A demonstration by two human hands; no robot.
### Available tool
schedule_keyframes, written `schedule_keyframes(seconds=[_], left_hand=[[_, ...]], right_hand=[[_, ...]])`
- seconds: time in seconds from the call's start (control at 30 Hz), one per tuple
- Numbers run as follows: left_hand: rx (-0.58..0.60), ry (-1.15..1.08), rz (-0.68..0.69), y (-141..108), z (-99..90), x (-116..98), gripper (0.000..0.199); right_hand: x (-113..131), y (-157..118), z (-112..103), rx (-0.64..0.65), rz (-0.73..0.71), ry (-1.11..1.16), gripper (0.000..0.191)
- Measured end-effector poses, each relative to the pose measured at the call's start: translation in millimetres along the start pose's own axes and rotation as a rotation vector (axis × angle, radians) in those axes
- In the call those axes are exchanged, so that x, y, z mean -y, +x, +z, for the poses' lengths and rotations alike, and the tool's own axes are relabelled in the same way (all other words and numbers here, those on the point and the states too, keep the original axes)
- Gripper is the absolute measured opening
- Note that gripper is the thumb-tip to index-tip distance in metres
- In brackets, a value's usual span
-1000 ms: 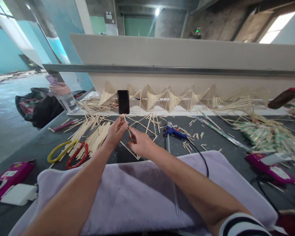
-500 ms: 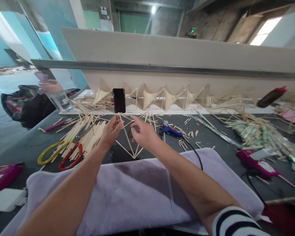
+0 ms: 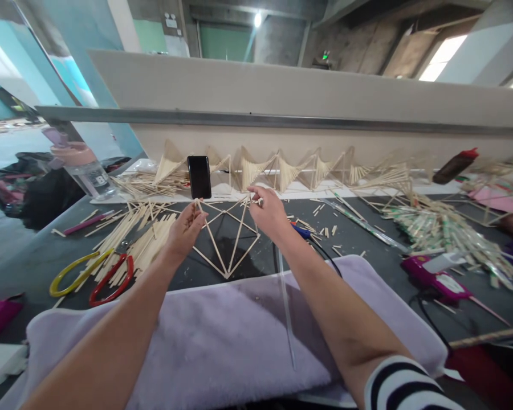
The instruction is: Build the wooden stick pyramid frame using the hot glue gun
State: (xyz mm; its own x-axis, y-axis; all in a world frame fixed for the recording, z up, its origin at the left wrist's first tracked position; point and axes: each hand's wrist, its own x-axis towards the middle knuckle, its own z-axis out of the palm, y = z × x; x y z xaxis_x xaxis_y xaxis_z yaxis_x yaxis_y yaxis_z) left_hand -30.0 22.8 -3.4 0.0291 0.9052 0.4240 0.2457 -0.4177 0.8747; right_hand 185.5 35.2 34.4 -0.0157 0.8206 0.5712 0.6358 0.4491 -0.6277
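One dark table spreads across the frame [image 3: 385, 279], and from where I stand it is the biggest thing about. Next comes the lilac cloth [image 3: 239, 324], padding its near edge at lower centre. Just beyond, at the centre of the picture, sits the stick frame [image 3: 236, 240], thin strips meeting in a point close to the cloth. A loose stick pile [image 3: 154, 239] lies left of centre, beside the red-and-yellow-handled cutters [image 3: 129, 272].

The left hand [image 3: 186, 228] has thumb and fingertips pinched together on the frame's upper left corner. The right hand [image 3: 267, 213] is at its upper right corner, thumb and forefinger close to the stick end; I cannot tell whether they touch it.

Such slim joints would, I judge, want a light pinch right at the corner, the left kept steady while the right presses without twisting. Smallest are the stick offcuts [image 3: 326, 232], right of centre.
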Motion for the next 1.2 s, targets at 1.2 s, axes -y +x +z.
schedule_keyframes(seconds=[1.2], left_hand=[[0.014,0.032,0.027,-2.5,-1.7,4.0,0.047]], right_hand=[[33.0,-23.2,12.5,0.038,-0.195,0.028,0.032]])
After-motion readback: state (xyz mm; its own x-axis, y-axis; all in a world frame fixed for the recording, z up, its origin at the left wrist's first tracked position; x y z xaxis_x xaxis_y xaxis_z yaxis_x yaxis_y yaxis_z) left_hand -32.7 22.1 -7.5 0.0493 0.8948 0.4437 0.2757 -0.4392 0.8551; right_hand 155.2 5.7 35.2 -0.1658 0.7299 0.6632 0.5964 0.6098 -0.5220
